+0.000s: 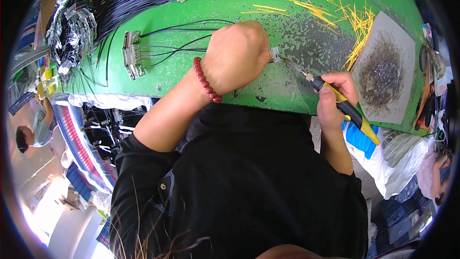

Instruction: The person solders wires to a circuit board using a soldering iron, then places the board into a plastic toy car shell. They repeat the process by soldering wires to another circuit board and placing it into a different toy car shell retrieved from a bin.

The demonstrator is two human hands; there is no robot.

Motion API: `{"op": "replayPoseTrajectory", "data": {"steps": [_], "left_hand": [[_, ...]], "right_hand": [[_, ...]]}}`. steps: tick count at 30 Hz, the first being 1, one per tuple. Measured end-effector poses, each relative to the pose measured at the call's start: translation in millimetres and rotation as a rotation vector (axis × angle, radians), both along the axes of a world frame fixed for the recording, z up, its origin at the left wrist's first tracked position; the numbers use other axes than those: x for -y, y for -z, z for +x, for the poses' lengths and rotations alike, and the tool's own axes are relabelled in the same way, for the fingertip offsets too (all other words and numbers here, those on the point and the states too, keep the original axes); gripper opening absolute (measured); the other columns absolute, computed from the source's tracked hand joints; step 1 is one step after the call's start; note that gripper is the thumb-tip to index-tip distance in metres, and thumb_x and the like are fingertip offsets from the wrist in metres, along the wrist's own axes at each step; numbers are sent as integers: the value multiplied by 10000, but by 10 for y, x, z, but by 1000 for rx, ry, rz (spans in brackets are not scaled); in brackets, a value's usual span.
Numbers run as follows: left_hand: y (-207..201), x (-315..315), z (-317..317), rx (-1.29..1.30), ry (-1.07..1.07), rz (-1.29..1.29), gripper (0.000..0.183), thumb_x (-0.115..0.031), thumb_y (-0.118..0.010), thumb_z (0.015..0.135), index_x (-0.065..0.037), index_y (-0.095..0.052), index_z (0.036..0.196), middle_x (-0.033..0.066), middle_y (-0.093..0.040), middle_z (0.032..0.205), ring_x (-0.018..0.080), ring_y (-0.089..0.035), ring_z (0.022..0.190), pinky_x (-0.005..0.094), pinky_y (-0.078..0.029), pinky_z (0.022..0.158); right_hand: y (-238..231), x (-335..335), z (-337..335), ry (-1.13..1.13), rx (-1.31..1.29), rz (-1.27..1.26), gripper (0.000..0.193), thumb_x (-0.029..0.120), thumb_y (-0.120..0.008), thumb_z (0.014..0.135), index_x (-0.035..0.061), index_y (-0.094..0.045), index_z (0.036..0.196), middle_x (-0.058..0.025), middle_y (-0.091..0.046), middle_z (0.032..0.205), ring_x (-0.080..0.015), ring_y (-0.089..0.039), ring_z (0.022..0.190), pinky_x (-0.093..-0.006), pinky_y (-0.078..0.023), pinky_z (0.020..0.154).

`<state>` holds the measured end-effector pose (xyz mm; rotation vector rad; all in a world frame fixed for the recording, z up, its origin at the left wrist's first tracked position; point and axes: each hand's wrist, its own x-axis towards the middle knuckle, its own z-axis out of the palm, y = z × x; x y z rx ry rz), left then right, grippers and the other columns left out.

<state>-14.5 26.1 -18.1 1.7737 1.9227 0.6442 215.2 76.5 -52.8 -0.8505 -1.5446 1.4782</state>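
Observation:
My left hand [238,57], with a red bead bracelet [206,80] at its wrist, is closed over the green tabletop. A small silvery metal piece [274,54] sticks out past its fingertips; the pinch itself is hidden. Black wires [179,50] run from beneath this hand leftward to a stack of metal plates [132,55]. My right hand [337,97] grips a yellow-and-black soldering iron [350,111] by its handle. Its thin tip points up and left, close to the metal piece; whether they touch I cannot tell.
Many thin yellow strips [357,29] lie scattered at the far right. Beside them rests a grey board [385,69] with a dark, dirty patch. A thick bundle of black cables [129,0] and foil-like silvery parts [74,33] fill the far left. A white bag [400,163] hangs below the right edge.

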Motion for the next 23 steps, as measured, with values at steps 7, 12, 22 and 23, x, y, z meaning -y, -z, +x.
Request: {"op": "replayPoseTrajectory", "data": {"steps": [7,12,22,23], "left_hand": [[-30,-32,-27,-50,64,-8,125,-121,-648,737,-27,-593,675,106,-590,755,318,-586,703,404,-470,612],[-22,-33,-31,-32,60,-24,129,-125,-648,740,-26,-592,677,106,-585,752,317,-586,706,405,-468,615],[-11,-27,-27,-26,44,-14,120,-111,-635,742,-30,-584,670,102,-590,755,314,-590,705,405,-470,613],[-4,-28,-30,-25,45,-14,120,-111,-635,742,-30,-584,670,102,-590,755,314,-590,705,405,-470,613]], "right_hand": [[-7,-6,3,-3,23,4,292,239,-700,793,5,-563,901,8,-517,763,-44,-437,630,-199,-349,572],[-5,-7,-6,-1,26,6,296,245,-699,794,4,-560,896,12,-513,754,-43,-434,625,-199,-343,567],[-35,-7,-23,-14,51,-6,260,209,-686,794,0,-569,896,10,-517,738,-41,-444,625,-198,-348,565],[-34,-8,-30,-22,72,1,255,204,-683,795,-1,-572,899,8,-520,735,-41,-450,627,-198,-352,566]]}}
